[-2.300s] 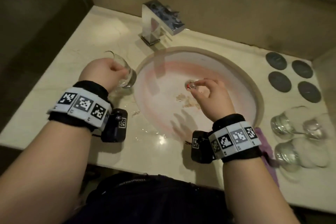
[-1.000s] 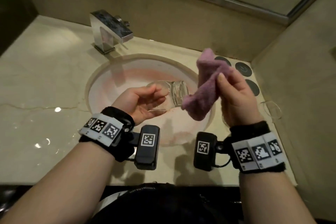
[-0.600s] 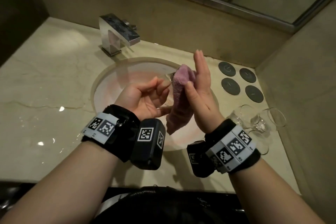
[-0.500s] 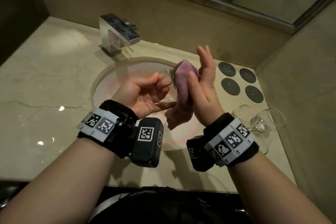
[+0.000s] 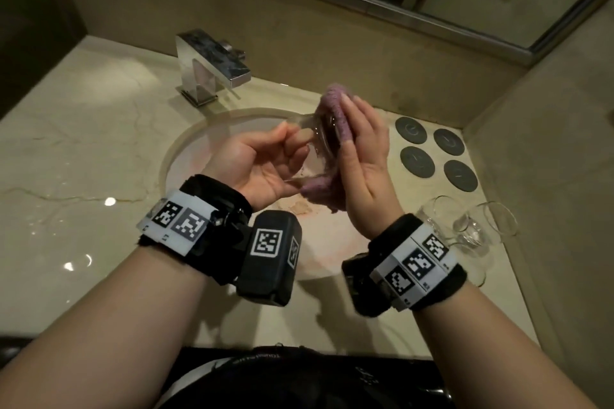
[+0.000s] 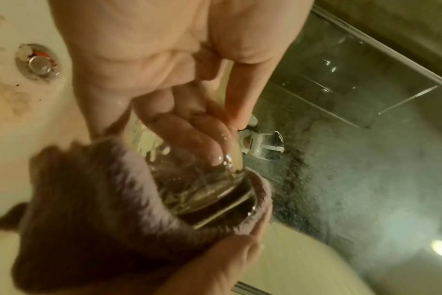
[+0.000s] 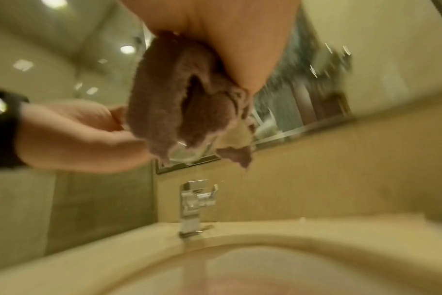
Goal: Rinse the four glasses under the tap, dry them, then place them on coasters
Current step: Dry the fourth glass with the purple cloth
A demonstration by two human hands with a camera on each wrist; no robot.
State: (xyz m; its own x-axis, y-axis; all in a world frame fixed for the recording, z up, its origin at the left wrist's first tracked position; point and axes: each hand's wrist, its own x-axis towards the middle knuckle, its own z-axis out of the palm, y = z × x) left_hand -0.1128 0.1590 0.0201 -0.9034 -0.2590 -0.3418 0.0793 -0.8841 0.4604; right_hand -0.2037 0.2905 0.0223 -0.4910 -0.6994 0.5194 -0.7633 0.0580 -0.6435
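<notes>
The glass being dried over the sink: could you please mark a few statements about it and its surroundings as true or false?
1. The left hand holds the glass over the sink. True.
2. The right hand presses a purple cloth against the glass. True.
3. Glasses already stand on the four coasters. False: all four coasters are bare.
4. Water runs from the tap. False: no stream shows at the spout.
5. Other glasses lie on the counter to the right of the sink. True.
</notes>
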